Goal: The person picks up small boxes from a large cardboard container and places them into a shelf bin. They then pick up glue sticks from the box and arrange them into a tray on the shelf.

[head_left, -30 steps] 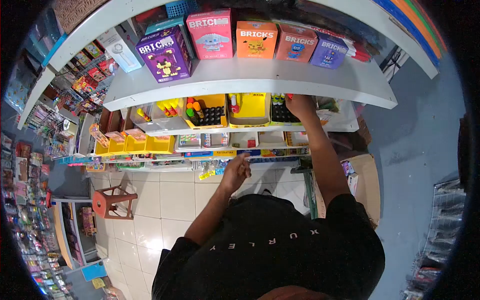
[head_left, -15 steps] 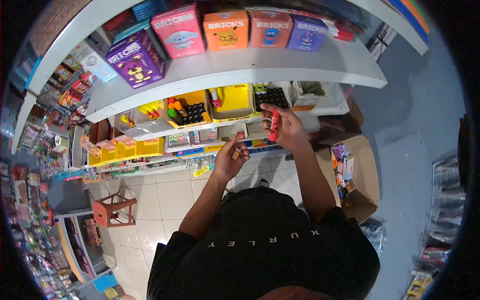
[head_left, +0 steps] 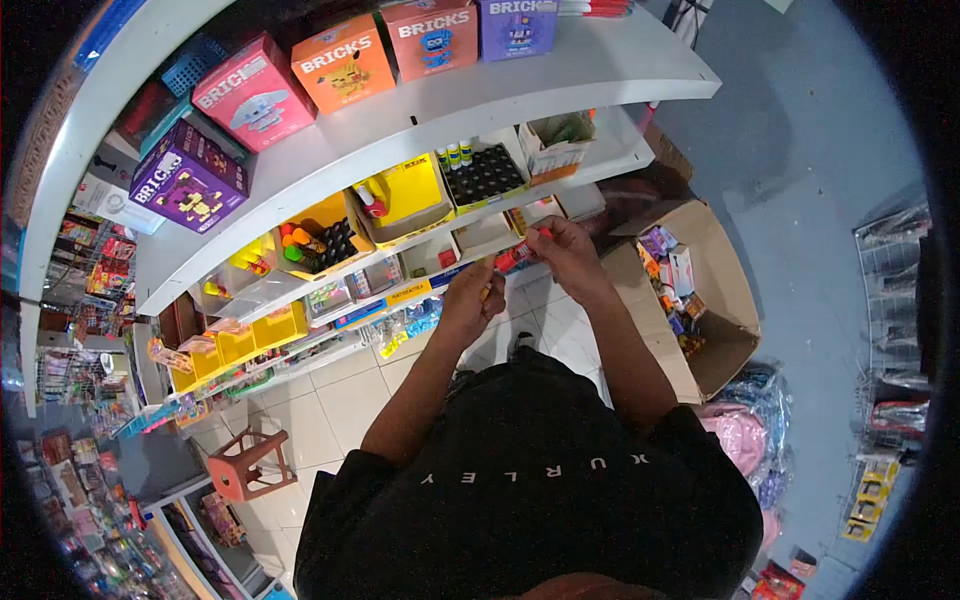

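My right hand [head_left: 574, 264] is closed around a slim red stick-shaped item [head_left: 514, 258] with dark marks, whose exact kind I cannot make out. The item points left, its far end close to my left hand [head_left: 470, 303]. That hand is curled, and a small yellowish thing [head_left: 486, 294] shows between its fingers, too small to name. Both hands are in front of the lower shelf's open trays. Just beyond them, a small red block [head_left: 446, 258] lies in a white tray [head_left: 422, 262].
Brick toy boxes [head_left: 345, 66] line the upper shelf [head_left: 440, 115]. Below stand a yellow tray [head_left: 412, 200] and a black holder [head_left: 484, 178] with glue sticks. On the right is an open cardboard box [head_left: 735, 330] of packets. A plastic stool [head_left: 250, 465] stands at left.
My hands have come closer together, and the red item has swung from upright to lying between them. The view has shifted, so the shelf now sits further left.
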`<move>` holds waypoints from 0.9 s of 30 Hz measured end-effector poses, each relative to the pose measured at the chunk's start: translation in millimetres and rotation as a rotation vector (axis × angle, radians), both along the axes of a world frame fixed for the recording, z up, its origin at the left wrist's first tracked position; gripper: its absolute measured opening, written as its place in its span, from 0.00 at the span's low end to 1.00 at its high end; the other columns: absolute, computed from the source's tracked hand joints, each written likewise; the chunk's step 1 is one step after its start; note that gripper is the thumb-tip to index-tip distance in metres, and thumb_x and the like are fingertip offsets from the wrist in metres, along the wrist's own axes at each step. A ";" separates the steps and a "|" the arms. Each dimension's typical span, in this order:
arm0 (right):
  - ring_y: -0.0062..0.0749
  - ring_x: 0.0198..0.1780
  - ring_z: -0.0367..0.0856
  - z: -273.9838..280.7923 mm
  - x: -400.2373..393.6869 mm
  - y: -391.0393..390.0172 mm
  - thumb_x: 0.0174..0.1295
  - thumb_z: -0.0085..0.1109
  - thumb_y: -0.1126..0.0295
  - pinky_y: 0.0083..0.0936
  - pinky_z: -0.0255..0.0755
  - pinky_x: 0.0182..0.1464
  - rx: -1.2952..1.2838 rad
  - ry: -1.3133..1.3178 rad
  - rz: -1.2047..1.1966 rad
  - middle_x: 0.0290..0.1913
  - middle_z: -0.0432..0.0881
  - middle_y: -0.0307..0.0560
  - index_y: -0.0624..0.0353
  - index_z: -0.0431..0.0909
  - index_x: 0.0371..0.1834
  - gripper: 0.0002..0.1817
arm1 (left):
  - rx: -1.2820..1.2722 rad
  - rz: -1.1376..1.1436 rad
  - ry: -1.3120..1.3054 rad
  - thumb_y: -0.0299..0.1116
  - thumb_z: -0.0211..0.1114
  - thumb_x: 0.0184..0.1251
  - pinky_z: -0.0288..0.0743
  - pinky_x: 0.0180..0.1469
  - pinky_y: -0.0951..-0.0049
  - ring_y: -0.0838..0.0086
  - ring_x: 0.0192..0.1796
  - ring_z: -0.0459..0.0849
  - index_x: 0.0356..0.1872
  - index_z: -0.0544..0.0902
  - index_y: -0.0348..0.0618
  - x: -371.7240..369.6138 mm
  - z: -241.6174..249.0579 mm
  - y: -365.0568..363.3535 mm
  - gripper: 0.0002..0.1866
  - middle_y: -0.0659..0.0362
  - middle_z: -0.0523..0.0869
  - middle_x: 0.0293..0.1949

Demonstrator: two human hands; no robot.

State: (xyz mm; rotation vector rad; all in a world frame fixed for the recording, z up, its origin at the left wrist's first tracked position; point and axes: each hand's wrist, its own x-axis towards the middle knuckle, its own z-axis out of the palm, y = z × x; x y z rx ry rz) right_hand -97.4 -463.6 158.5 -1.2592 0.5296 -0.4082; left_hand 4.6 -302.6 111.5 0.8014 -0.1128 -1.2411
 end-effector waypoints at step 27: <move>0.28 0.40 0.84 -29.8 21.3 52.5 0.63 0.66 0.69 0.24 0.77 0.35 0.207 0.131 0.291 0.42 0.85 0.48 0.54 0.68 0.58 0.22 | 0.189 0.215 -0.066 0.50 0.55 0.76 0.56 0.22 0.79 0.82 0.18 0.63 0.33 0.78 0.44 -14.9 -38.7 54.1 0.20 0.67 0.70 0.19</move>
